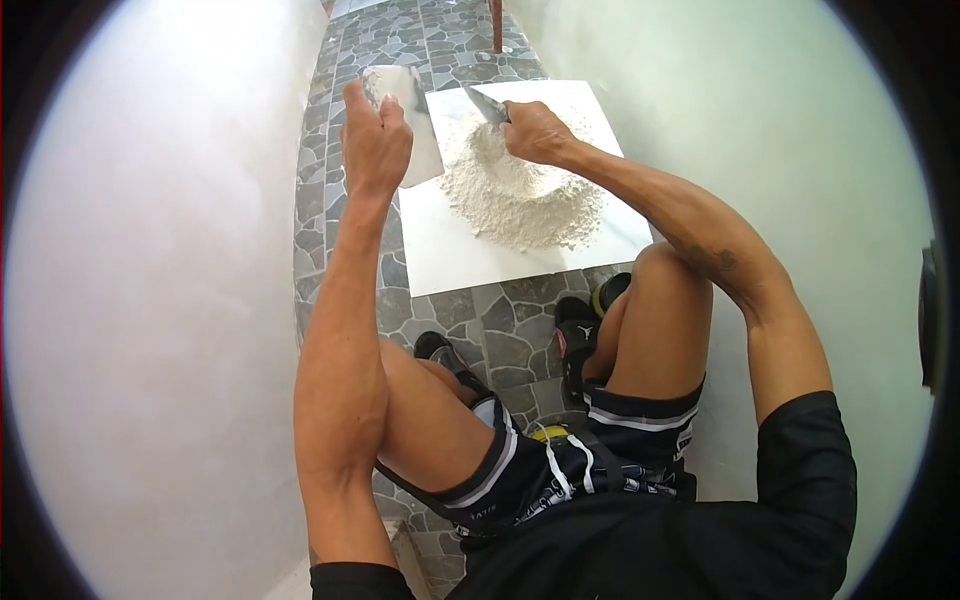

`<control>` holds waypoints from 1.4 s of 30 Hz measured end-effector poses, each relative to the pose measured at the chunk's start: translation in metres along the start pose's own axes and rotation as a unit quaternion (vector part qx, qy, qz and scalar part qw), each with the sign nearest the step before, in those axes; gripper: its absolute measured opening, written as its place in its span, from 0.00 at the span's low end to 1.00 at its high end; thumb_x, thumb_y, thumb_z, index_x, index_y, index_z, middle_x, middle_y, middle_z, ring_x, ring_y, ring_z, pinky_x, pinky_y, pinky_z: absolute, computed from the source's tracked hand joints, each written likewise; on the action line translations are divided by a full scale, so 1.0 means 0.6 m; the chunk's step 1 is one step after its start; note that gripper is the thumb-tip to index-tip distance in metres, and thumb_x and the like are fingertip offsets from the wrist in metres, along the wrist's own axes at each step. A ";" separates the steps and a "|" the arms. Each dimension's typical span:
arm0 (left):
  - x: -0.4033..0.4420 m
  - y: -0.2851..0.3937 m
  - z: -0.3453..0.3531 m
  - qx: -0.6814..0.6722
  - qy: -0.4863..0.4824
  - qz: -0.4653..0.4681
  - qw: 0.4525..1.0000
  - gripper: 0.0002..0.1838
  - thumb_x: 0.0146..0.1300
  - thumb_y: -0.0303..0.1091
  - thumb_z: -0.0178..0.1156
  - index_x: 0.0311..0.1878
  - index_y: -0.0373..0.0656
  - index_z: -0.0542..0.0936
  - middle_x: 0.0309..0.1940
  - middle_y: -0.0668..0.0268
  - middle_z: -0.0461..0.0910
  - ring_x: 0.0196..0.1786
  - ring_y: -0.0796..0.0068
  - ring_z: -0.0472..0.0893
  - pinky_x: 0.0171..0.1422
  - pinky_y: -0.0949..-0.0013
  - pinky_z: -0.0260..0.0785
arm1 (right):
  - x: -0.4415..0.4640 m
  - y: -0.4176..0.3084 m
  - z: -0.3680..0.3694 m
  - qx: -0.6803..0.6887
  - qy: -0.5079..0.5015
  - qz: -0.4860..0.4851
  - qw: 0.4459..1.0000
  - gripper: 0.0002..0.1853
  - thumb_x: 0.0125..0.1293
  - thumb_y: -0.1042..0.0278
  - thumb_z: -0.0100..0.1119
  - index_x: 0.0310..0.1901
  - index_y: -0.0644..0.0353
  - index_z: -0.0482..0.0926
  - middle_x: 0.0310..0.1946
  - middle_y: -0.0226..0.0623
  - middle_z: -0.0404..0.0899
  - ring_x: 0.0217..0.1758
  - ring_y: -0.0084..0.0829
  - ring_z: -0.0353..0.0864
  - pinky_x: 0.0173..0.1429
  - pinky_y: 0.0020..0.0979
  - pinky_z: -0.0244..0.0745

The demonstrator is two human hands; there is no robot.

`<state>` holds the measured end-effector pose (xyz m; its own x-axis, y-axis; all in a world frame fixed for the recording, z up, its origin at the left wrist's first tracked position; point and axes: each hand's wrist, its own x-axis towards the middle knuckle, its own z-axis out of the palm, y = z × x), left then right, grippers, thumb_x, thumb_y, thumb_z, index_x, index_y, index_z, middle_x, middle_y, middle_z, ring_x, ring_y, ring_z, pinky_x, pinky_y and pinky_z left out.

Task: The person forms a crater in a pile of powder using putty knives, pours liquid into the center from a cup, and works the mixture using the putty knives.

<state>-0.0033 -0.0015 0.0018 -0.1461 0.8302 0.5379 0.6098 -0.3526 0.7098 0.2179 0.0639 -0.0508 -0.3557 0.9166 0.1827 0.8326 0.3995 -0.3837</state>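
My left hand (376, 140) is closed around a flat rectangular plastering trowel (424, 150), its pale plate tilted beside the left edge of a white board (450, 265). Some whitish material clings to the plate near my fingers. In my right hand (537, 132) is a pointed trowel (486, 104), its grey blade aimed up and left over the far side of a heap of off-white powder (520, 210). The heap lies on the board with a hollow in its middle. My fingers hide the handles of both tools.
Pale walls (170, 280) rise close on the left and right. Grey stone-pattern flooring (510, 345) runs between them. A thin brown leg or post (496, 28) stands beyond the board. My knees and dark shoes (575, 345) are at its near edge.
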 end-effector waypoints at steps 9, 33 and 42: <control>0.001 0.000 0.008 -0.007 0.019 0.003 1.000 0.27 0.72 0.34 0.50 0.68 0.27 0.60 0.48 0.34 0.80 0.54 0.36 0.80 0.63 0.48 0.68 | -0.041 -0.015 -0.064 0.008 -0.162 -0.027 0.986 0.12 0.69 0.69 0.57 0.46 0.69 0.83 0.34 0.53 0.84 0.38 0.43 0.84 0.49 0.40 0.76; -0.001 0.005 0.004 0.010 0.026 0.011 1.000 0.23 0.71 0.32 0.51 0.64 0.28 0.64 0.45 0.37 0.81 0.50 0.38 0.82 0.59 0.49 0.69 | -0.017 0.018 -0.066 0.018 -0.182 -0.087 0.979 0.13 0.64 0.73 0.54 0.48 0.66 0.82 0.35 0.51 0.84 0.39 0.45 0.82 0.49 0.44 0.75; 0.000 0.009 0.003 0.008 0.021 0.020 1.000 0.23 0.71 0.33 0.50 0.64 0.29 0.64 0.46 0.37 0.81 0.51 0.40 0.82 0.60 0.50 0.69 | -0.031 0.036 -0.109 -0.030 -0.290 -0.172 0.941 0.15 0.64 0.77 0.56 0.51 0.56 0.86 0.34 0.42 0.86 0.35 0.38 0.81 0.44 0.40 0.74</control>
<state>0.0013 -0.0027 0.0047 -0.1534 0.7967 0.5846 0.6276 -0.3785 0.6804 0.2702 0.0545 -0.0031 -0.7662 0.5944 -0.2441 0.6418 0.6892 -0.3363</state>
